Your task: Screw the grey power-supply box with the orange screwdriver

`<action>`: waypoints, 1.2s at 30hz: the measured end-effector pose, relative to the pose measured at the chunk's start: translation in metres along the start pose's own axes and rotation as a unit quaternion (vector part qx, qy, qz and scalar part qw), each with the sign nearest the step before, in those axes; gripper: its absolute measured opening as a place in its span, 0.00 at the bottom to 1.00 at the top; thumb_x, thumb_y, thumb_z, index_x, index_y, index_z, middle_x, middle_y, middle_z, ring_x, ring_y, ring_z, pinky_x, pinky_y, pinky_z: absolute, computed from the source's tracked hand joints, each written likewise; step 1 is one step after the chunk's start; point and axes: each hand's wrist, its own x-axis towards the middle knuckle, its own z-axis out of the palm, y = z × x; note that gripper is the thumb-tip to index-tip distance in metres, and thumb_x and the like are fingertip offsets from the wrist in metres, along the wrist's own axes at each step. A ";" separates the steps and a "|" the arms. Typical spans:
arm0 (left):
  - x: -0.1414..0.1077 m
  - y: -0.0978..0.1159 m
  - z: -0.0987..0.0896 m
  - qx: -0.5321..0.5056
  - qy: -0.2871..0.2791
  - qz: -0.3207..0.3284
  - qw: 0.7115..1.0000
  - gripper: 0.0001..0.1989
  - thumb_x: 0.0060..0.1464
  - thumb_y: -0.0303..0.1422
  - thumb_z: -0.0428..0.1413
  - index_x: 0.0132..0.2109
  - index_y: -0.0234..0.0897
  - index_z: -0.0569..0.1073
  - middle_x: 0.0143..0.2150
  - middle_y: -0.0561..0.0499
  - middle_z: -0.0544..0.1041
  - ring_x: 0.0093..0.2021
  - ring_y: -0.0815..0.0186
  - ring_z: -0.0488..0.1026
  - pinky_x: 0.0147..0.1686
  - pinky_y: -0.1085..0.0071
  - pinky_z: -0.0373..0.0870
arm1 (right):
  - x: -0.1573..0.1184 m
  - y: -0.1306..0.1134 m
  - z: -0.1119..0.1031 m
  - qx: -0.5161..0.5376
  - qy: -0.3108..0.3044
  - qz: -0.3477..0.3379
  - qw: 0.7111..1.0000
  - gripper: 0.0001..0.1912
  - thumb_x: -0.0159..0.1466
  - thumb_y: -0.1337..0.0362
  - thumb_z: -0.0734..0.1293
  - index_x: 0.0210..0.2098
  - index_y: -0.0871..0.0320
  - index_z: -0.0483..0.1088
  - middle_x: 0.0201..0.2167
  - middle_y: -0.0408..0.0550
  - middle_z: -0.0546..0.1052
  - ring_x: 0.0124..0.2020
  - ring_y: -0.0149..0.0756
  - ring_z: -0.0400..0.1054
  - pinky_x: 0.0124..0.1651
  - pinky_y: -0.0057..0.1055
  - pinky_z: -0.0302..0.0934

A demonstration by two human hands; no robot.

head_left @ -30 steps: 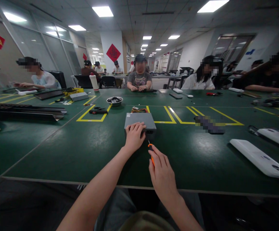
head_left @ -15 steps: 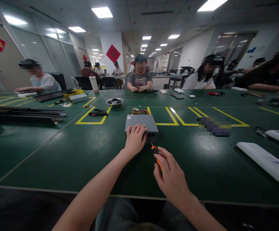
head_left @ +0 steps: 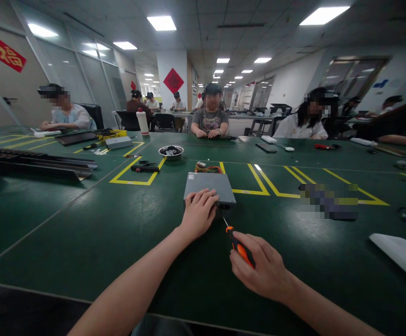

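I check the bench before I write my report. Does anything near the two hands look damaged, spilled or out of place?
Nothing stands out. The left hand rests on the near edge of the grey metal box, which lies flat on the green table. The right hand holds the orange screwdriver, tip toward the box. Coloured wires lie loose behind it, with no visible damage.

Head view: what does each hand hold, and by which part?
Right hand grips the screwdriver by its handle; left hand rests on the grey box.
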 end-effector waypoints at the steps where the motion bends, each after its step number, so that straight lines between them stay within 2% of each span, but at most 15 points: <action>1: 0.000 -0.001 0.001 0.000 0.001 0.001 1.000 0.13 0.57 0.31 0.47 0.49 0.44 0.65 0.56 0.52 0.67 0.58 0.63 0.59 0.52 0.60 0.52 | -0.002 0.000 0.002 0.005 0.014 0.001 1.000 0.12 0.56 0.68 0.65 0.41 0.52 0.66 0.46 0.53 0.72 0.46 0.39 0.67 0.42 0.37 0.68; 4: 0.000 -0.001 0.003 0.001 0.001 0.000 1.000 0.13 0.57 0.31 0.47 0.50 0.44 0.65 0.56 0.53 0.67 0.58 0.63 0.59 0.52 0.60 0.51 | -0.005 0.000 0.003 0.035 0.024 -0.002 0.999 0.15 0.55 0.69 0.65 0.42 0.55 0.65 0.49 0.56 0.71 0.49 0.41 0.65 0.43 0.38 0.68; 6: 0.000 0.000 0.004 0.001 0.000 -0.002 1.000 0.14 0.56 0.31 0.47 0.50 0.44 0.65 0.56 0.53 0.67 0.57 0.63 0.59 0.52 0.60 0.51 | -0.005 0.002 0.001 0.048 0.007 -0.013 0.999 0.15 0.56 0.69 0.65 0.44 0.53 0.65 0.49 0.53 0.71 0.49 0.39 0.65 0.43 0.35 0.68; 9: -0.001 0.001 0.005 0.001 0.000 -0.008 1.000 0.14 0.56 0.31 0.48 0.50 0.44 0.66 0.56 0.51 0.67 0.57 0.62 0.59 0.53 0.59 0.51 | -0.003 0.004 0.000 0.051 0.000 -0.019 0.999 0.13 0.57 0.68 0.65 0.43 0.51 0.66 0.47 0.49 0.73 0.46 0.35 0.67 0.42 0.32 0.68; 12: -0.001 0.002 0.005 -0.002 0.001 -0.010 1.000 0.13 0.56 0.31 0.48 0.49 0.44 0.66 0.55 0.51 0.68 0.57 0.62 0.59 0.53 0.59 0.51 | -0.002 0.003 0.001 0.052 0.018 -0.011 0.998 0.11 0.57 0.67 0.66 0.40 0.52 0.66 0.44 0.49 0.75 0.44 0.35 0.69 0.41 0.32 0.68; 16: 0.000 0.002 0.004 -0.002 0.003 -0.010 1.000 0.13 0.56 0.31 0.48 0.49 0.44 0.66 0.55 0.52 0.68 0.57 0.62 0.59 0.52 0.59 0.51 | -0.001 -0.001 0.003 0.061 0.021 -0.006 0.998 0.12 0.56 0.69 0.65 0.40 0.53 0.65 0.48 0.52 0.72 0.50 0.40 0.65 0.44 0.37 0.67; 19: 0.000 0.002 0.004 -0.001 -0.001 -0.009 1.000 0.12 0.56 0.31 0.48 0.48 0.44 0.66 0.55 0.53 0.67 0.57 0.63 0.59 0.52 0.60 0.50 | 0.000 0.000 0.002 0.071 0.004 -0.021 0.997 0.14 0.57 0.69 0.64 0.43 0.53 0.64 0.53 0.53 0.68 0.54 0.40 0.61 0.45 0.36 0.67; 25: 0.001 0.003 0.004 0.002 0.000 -0.003 1.000 0.12 0.56 0.30 0.48 0.48 0.44 0.66 0.55 0.52 0.68 0.57 0.62 0.59 0.52 0.61 0.51 | -0.003 0.004 0.004 0.055 0.025 -0.010 0.998 0.14 0.56 0.69 0.66 0.42 0.55 0.63 0.46 0.55 0.73 0.51 0.39 0.65 0.44 0.35 0.66; 31: 0.000 0.003 0.003 0.004 -0.003 -0.006 1.000 0.12 0.56 0.31 0.48 0.48 0.44 0.66 0.56 0.52 0.67 0.57 0.62 0.59 0.52 0.60 0.51 | -0.003 0.001 0.002 0.050 0.003 -0.021 0.998 0.14 0.57 0.69 0.64 0.43 0.57 0.61 0.52 0.60 0.68 0.55 0.43 0.59 0.45 0.36 0.66; 34: 0.000 0.003 0.003 0.003 0.001 -0.007 1.000 0.12 0.55 0.31 0.49 0.47 0.44 0.66 0.55 0.53 0.67 0.56 0.62 0.60 0.52 0.60 0.51 | -0.002 0.002 0.002 0.028 0.003 -0.029 0.999 0.12 0.58 0.68 0.64 0.42 0.55 0.62 0.50 0.56 0.70 0.53 0.39 0.62 0.44 0.32 0.66; 36: 0.000 0.003 0.004 0.003 0.002 -0.007 1.000 0.12 0.55 0.31 0.49 0.47 0.44 0.66 0.55 0.53 0.68 0.56 0.62 0.60 0.52 0.60 0.51 | -0.001 0.003 0.004 0.022 0.036 -0.021 0.999 0.11 0.58 0.68 0.65 0.40 0.55 0.63 0.46 0.54 0.73 0.50 0.37 0.66 0.43 0.32 0.67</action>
